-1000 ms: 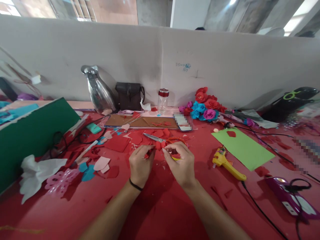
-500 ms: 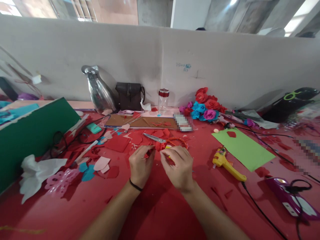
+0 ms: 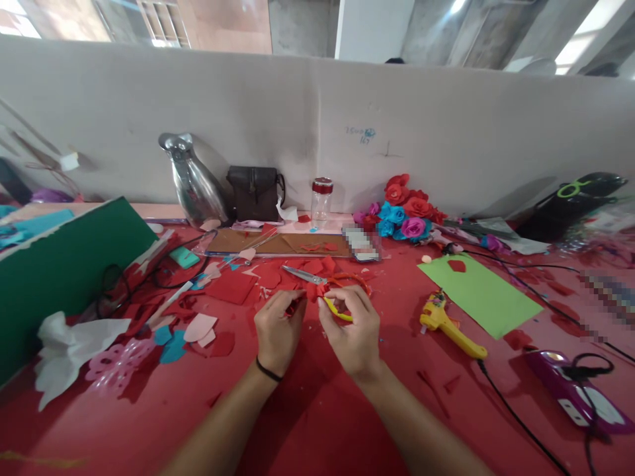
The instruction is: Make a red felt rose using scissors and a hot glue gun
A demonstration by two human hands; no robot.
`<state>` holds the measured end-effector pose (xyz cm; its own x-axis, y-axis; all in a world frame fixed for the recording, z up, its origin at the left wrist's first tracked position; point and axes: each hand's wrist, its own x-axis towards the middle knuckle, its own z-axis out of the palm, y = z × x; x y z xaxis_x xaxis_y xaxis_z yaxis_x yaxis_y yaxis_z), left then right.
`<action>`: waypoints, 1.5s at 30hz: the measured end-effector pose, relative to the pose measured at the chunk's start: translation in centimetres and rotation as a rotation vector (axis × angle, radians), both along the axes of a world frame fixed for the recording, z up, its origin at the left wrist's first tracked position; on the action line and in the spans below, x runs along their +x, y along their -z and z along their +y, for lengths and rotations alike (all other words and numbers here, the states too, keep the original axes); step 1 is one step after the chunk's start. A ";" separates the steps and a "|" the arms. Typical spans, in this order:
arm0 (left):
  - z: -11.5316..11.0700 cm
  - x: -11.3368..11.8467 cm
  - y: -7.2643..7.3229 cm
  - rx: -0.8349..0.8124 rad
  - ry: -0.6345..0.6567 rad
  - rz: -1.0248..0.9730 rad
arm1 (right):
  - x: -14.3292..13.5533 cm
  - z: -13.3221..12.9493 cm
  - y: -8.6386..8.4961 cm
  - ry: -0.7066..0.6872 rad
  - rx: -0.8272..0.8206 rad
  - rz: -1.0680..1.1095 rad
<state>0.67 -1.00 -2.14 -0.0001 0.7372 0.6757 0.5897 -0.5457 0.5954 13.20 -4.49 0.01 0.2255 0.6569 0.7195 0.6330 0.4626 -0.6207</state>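
Between my fingertips is a small piece of red paper [image 3: 312,292], hard to set apart from the red scraps behind it. My left hand [image 3: 279,327], with a dark band at the wrist, pinches its left side. On the right side, the thumb and forefinger of my right hand [image 3: 353,330] are closed on the same piece. Just beyond my hands lie scissors [image 3: 303,274] with red and yellow handles, blades pointing left. Red paper scraps [image 3: 231,287] are strewn to the left of them.
To the right lie a yellow glue gun [image 3: 449,324], a green sheet [image 3: 481,294] and a purple power strip [image 3: 578,390]. Paper roses [image 3: 411,208], a lidded glass jar [image 3: 322,201], a black bag [image 3: 254,193] and a steel jug [image 3: 191,182] stand along the partition. A green box [image 3: 74,264] is on the left.
My right fingers have lifted and shifted slightly, so more of the yellow scissor handle shows. Both hands keep hold of the red paper. The view has shifted slightly.
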 end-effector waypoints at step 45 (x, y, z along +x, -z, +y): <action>-0.1 0.6 -0.2 -0.314 0.053 -0.327 | -0.1 -0.5 0.4 0.131 0.303 -0.585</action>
<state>1.31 -1.08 -1.96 -0.1332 0.9109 0.3905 0.3190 -0.3336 0.8871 13.11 -5.02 -0.37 -0.1933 0.4003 0.8958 0.8883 0.4590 -0.0134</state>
